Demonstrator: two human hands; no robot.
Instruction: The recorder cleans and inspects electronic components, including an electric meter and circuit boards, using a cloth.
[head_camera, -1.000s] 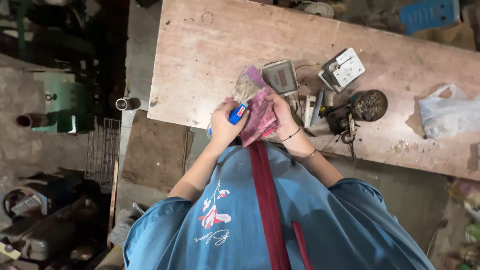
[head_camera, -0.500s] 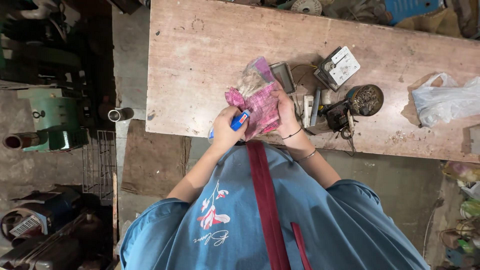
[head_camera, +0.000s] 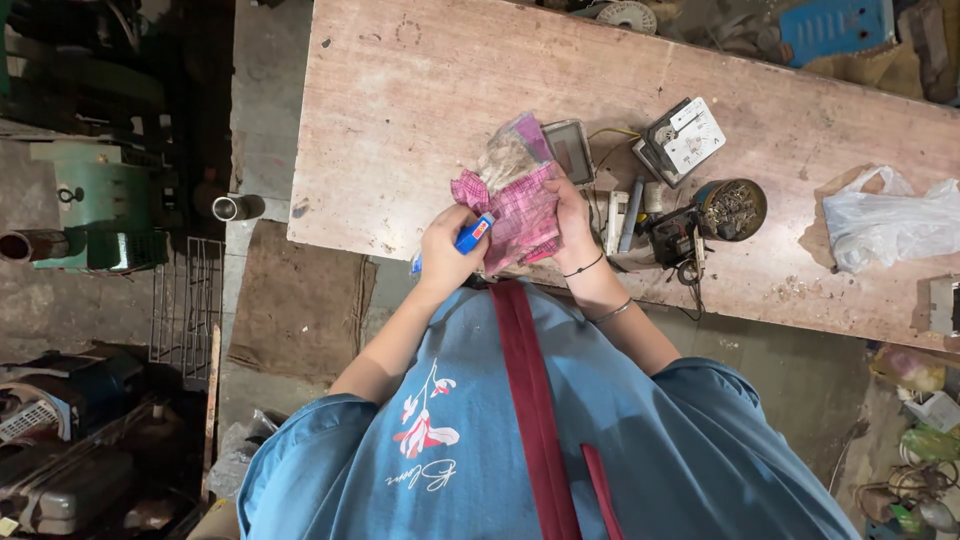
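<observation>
Between the two hands sits one pink checked cloth (head_camera: 520, 215). The right hand (head_camera: 572, 215) has its grip closed on the cloth's side. The left hand (head_camera: 450, 250) is clenched on one blue pen (head_camera: 473, 236), touching the cloth. Just past the right grip, on the table (head_camera: 420, 100), lie one white meter (head_camera: 685, 138) and one round tin (head_camera: 732, 208).

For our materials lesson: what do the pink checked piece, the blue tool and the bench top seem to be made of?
Pink checked piece: probably woven cloth, soft, crumpled folds. Blue tool: likely plastic, smooth sheen. Bench top: seemingly wooden board, worn, stained, matt.
</observation>
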